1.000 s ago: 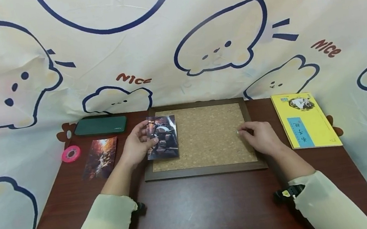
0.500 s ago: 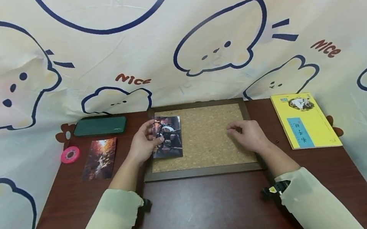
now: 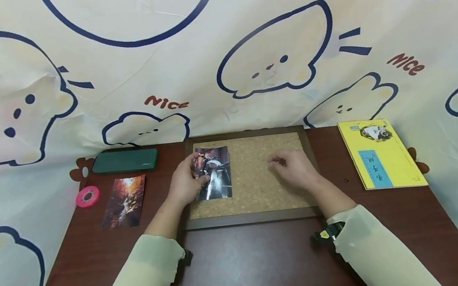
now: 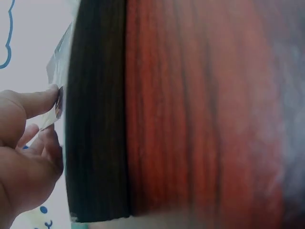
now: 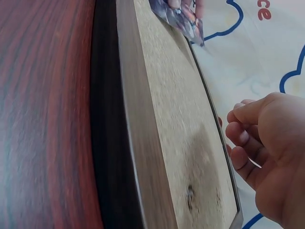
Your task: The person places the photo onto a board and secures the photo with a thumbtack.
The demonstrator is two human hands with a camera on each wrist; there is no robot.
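Note:
My left hand [image 3: 185, 183] pinches a glossy photo print [image 3: 217, 173] by its left edge, thumb on the front. The print is over the left part of a cork board [image 3: 255, 178] with a brown wooden frame; whether it touches the cork, I cannot tell. My right hand [image 3: 295, 170] is over the board's right part, its thumb and forefinger brought together around something tiny and pale, largely hidden. In the right wrist view, that hand's other fingers [image 5: 245, 160] are curled. A second photo print [image 3: 125, 202] lies on the table left of the board.
A pink ring-shaped roll [image 3: 87, 196] and a flat dark-green case [image 3: 124, 160] are at the back left. On the right lies a yellow book [image 3: 380, 154], with tiny dark specks [image 3: 346, 179] nearby. A patterned cloth [image 3: 200, 59] hangs behind the table.
My left hand has carried the photo print rightward, farther over the cork. My right hand has moved left across the board, toward the print.

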